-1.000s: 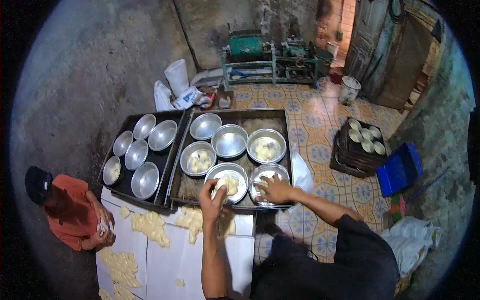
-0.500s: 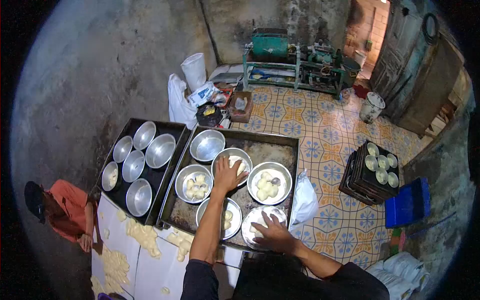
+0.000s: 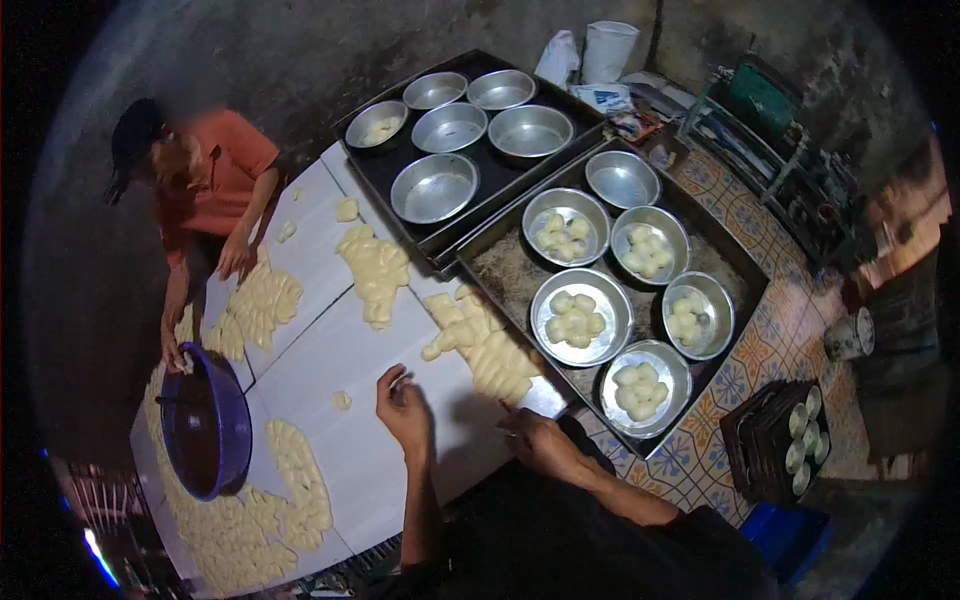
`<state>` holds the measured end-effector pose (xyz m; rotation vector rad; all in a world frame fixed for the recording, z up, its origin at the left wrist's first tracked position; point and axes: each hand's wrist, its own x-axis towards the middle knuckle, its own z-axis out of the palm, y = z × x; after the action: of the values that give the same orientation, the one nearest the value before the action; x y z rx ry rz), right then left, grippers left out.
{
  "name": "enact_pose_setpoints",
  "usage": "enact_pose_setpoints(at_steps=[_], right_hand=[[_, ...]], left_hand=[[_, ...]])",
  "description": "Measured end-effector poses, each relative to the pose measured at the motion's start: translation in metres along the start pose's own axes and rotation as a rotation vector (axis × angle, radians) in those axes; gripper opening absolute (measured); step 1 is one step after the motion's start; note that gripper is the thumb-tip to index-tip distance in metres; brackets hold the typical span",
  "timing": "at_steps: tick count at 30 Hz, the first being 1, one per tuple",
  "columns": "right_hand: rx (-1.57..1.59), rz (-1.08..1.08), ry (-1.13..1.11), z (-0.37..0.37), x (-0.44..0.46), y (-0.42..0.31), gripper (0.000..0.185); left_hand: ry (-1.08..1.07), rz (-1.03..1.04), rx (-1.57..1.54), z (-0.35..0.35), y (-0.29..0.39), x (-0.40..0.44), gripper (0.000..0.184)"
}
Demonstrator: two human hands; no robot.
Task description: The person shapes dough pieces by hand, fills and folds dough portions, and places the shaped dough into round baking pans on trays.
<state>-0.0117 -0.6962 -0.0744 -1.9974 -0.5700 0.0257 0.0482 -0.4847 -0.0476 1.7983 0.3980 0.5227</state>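
Observation:
My left hand (image 3: 403, 408) is raised over the white table (image 3: 375, 365), its fingers loosely bent and apart with nothing visible in them. Close to the table's edge, my right hand (image 3: 543, 440) has its fingers curled together beside a mass of pale dough pieces (image 3: 495, 355); anything inside them is hidden. To the right of my hands lies a dark baking tray (image 3: 490, 262) with round metal pans. Nearest me are a pan of dough balls (image 3: 641, 390) and another pan with dough balls (image 3: 576, 316). One small dough piece (image 3: 341, 400) sits left of my left hand.
A second tray (image 3: 385, 185) of metal pans adjoins the first. Across the table, a person in an orange shirt (image 3: 225, 165) reaches to a purple basin (image 3: 240, 430). More dough (image 3: 305, 490) covers the table's left side. Stacked trays (image 3: 765, 440) stand on the tiled floor.
My view has swung left toward the table. Both hands have left the pans and moved over the table side. The dough balls in the pans are now uncovered.

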Motion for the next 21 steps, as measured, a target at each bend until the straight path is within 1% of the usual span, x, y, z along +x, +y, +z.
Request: enact_pose_setpoints(at_steps=[2, 3, 4, 6, 8, 9, 10, 11, 12, 13, 14, 15, 16, 17, 18, 19, 20, 21], right_hand=[[0.075, 0.100, -0.068, 0.027, 0.019, 0.002, 0.028], [0.057, 0.126, -0.059, 0.032, 0.038, 0.001, 0.029], [0.038, 0.154, -0.041, 0.035, 0.063, 0.002, 0.029], [-0.197, 0.059, 0.218, 0.046, 0.115, 0.007, 0.030], [-0.534, 0.020, 0.242, 0.058, 0.152, 0.021, 0.027], [-0.561, 0.048, 0.180, 0.064, 0.158, 0.031, 0.023], [-0.586, 0.068, 0.122, 0.071, 0.162, 0.039, 0.019], [-0.563, 0.027, 0.132, 0.078, 0.159, 0.040, 0.015], [-0.431, 0.026, 0.148, 0.080, 0.154, 0.024, 0.012], [-0.263, 0.119, 0.128, 0.087, 0.145, 0.009, 0.012], [-0.113, 0.271, 0.082, 0.092, 0.137, -0.025, 0.013], [-0.005, 0.250, 0.068, 0.101, 0.127, -0.043, 0.019], [-0.023, 0.078, 0.054, 0.107, 0.120, -0.072, 0.024], [0.019, 0.103, -0.004, 0.110, 0.117, -0.096, 0.020], [0.064, 0.139, -0.063, 0.111, 0.110, -0.114, 0.016], [0.213, 0.252, -0.037, 0.109, 0.104, -0.125, 0.018], [0.366, 0.358, -0.005, 0.105, 0.102, -0.134, 0.020], [0.628, 0.406, 0.063, 0.098, 0.101, -0.147, 0.024]], left_hand=[[0.196, -0.038, 0.059, -0.061, -0.042, 0.001, 0.026], [0.246, -0.024, 0.020, -0.089, -0.063, 0.002, 0.026], [0.287, -0.045, 0.014, -0.109, -0.069, 0.001, 0.025], [0.276, -0.005, -0.046, -0.138, -0.108, 0.004, 0.026], [0.057, 0.125, 0.076, -0.147, -0.118, 0.007, 0.026], [-0.022, 0.121, 0.092, -0.140, -0.121, 0.005, 0.026], [-0.105, 0.265, 0.177, -0.131, -0.102, 0.005, 0.027], [-0.230, 0.321, 0.185, -0.125, -0.082, 0.007, 0.033], [-0.355, 0.390, 0.289, -0.121, -0.071, 0.012, 0.043], [-0.435, 0.423, 0.275, -0.117, -0.051, 0.018, 0.047], [-0.495, 0.514, 0.308, -0.112, -0.053, 0.023, 0.055], [-0.513, 0.575, 0.356, -0.109, -0.049, 0.025, 0.055], [-0.541, 0.632, 0.405, -0.110, -0.048, 0.027, 0.056], [-0.546, 0.627, 0.390, -0.117, -0.052, 0.028, 0.056], [-0.809, 0.376, 0.190, -0.124, -0.058, 0.025, 0.048], [-1.055, 0.112, -0.012, -0.132, -0.065, 0.022, 0.041], [-0.939, 0.311, 0.025, -0.146, -0.070, 0.012, 0.025], [-1.055, 0.074, -0.045, -0.163, -0.076, 0.006, 0.017]])
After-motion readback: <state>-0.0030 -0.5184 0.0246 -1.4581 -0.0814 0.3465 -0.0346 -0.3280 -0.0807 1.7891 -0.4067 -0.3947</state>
